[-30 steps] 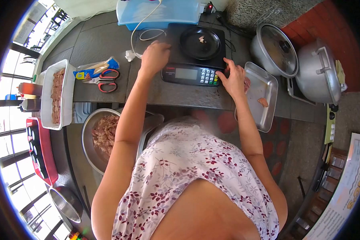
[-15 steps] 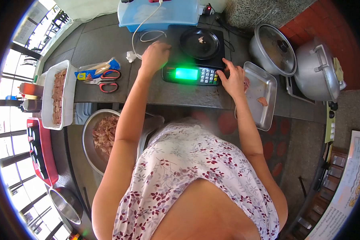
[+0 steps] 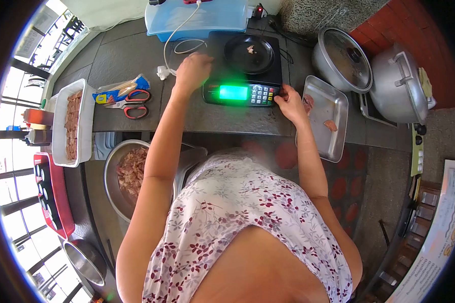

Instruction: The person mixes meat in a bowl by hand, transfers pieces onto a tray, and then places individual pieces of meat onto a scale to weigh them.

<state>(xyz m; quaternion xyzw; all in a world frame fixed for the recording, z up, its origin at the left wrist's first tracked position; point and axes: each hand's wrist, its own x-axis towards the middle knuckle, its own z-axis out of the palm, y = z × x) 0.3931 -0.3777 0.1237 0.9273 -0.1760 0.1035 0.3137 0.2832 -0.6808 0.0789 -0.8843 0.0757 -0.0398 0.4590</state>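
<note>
A black digital kitchen scale [image 3: 242, 94] with a bright green display sits on the dark counter. On its platform rests a small black plate [image 3: 237, 64] holding a few small pale pieces, probably meat. My left hand [image 3: 192, 73] is at the scale's left edge, fingers curled against it. My right hand [image 3: 291, 103] grips the scale's lower right corner, beside the keypad, with bent fingers. Just right of that hand stands a metal tray [image 3: 333, 108], with a piece of meat [image 3: 330, 125] inside and another partly behind my hand.
Scissors [image 3: 131, 104] and a packet of skewers [image 3: 121, 90] lie left. Beyond them stands a white container [image 3: 88, 126] of meat strips. Lower down is a steel bowl [image 3: 109, 177] of meat. Two pots [image 3: 399, 96] stand right; a blue bin [image 3: 159, 22] is behind.
My right hand's fingers, spread along the scale's right side before, are now drawn in and bent at its corner. My left hand stays at the left edge. The whole view shifts slightly.
</note>
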